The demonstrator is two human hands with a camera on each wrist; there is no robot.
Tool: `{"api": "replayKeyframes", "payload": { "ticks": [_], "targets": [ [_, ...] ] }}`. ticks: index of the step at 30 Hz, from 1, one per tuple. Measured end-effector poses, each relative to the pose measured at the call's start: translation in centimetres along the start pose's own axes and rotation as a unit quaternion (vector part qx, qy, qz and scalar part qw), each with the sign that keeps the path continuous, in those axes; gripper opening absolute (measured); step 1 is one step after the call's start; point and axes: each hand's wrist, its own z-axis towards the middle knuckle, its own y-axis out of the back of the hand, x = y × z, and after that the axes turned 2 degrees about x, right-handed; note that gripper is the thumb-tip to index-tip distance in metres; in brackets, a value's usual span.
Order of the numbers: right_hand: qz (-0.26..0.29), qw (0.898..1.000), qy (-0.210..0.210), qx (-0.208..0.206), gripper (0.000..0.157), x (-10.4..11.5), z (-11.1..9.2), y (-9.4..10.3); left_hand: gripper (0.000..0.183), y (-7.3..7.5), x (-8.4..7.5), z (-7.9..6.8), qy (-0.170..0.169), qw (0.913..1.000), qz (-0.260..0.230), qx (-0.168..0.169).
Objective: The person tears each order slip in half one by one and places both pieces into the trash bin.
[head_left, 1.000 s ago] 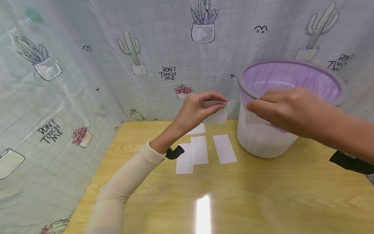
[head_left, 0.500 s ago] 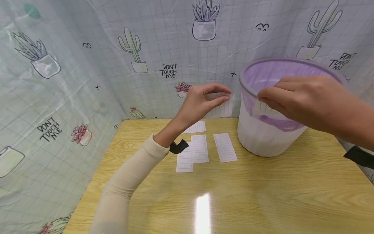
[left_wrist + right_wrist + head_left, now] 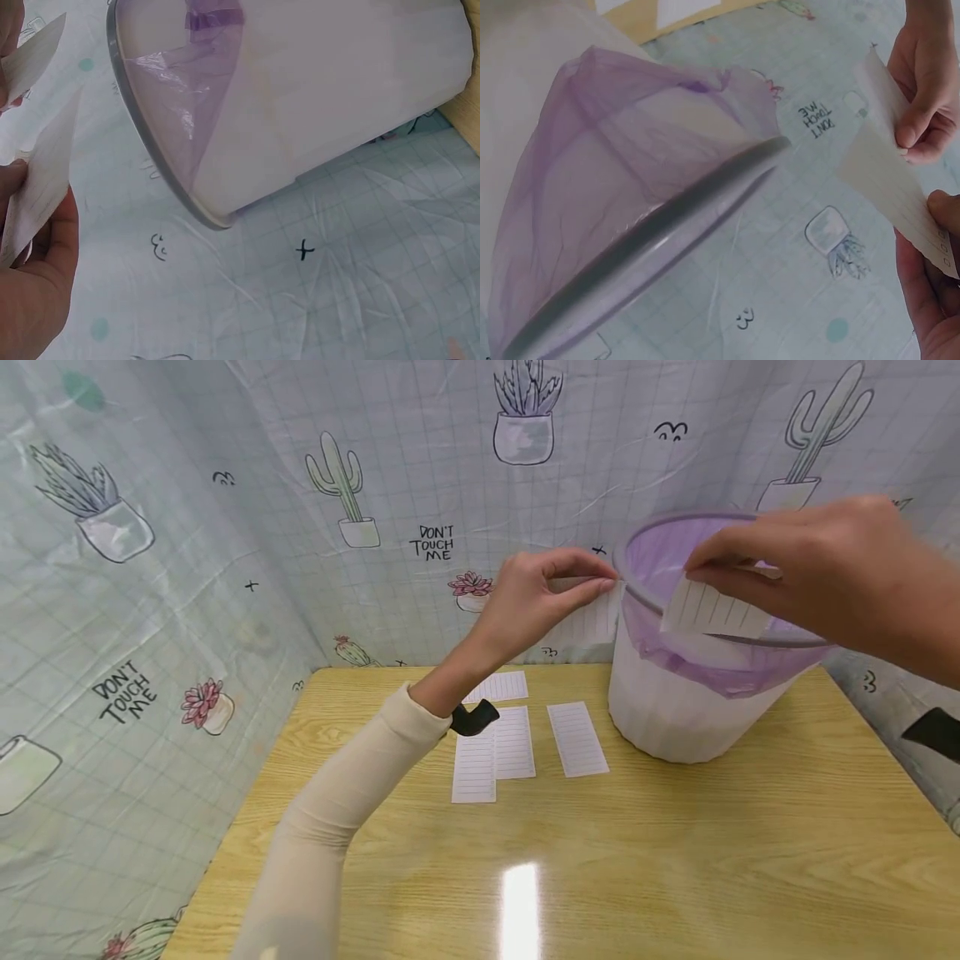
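Note:
My left hand pinches a lined slip of paper between thumb and fingers, just left of the bin's rim. Another lined slip of paper hangs from my right hand, over the near rim of a white waste bin with a purple bag liner. In the left wrist view, the left hand's slip is below the right hand's slip, with a gap between them. In the right wrist view, the two slips overlap, both beside the bin's grey rim.
Several lined paper slips lie on the wooden table, left of the bin; one is partly behind the left wrist. A cactus-printed curtain rises behind the table and along its left side.
Both hands have risen and moved to the right, each keeping its slip of paper. The right hand's slip now stands in front of the bin's rim, higher than before.

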Motion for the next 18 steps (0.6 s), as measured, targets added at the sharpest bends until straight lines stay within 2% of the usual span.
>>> {"api": "replayKeyframes", "payload": {
  "ticks": [4, 8, 13, 14, 18],
  "targets": [
    [0.008, 1.000, -0.008, 0.008, 0.065, -0.8, 0.0, 0.2, 0.011, -0.2, -0.4, 0.8, 0.002, 0.9998, -0.019, 0.004],
    [0.013, 1.000, -0.012, 0.013, 0.066, -1.7, -0.1, 0.2, 0.012, -0.3, -0.8, 1.9, 0.030, 0.9991, -0.029, 0.010],
    [0.011, 1.000, -0.024, 0.012, 0.019, -2.6, -0.1, 0.3, 0.012, -0.6, -1.0, 3.6, 0.063, 0.9973, -0.037, 0.009],
    [0.011, 0.999, -0.029, 0.014, 0.014, -2.7, -0.1, 0.3, 0.012, -0.7, -0.9, 3.9, 0.066, 0.9971, -0.039, 0.008],
    [0.013, 0.999, -0.032, 0.006, 0.011, -3.6, -0.2, 0.2, 0.012, -1.0, -0.9, 5.1, 0.074, 0.9963, -0.042, 0.010]
  ]
}}
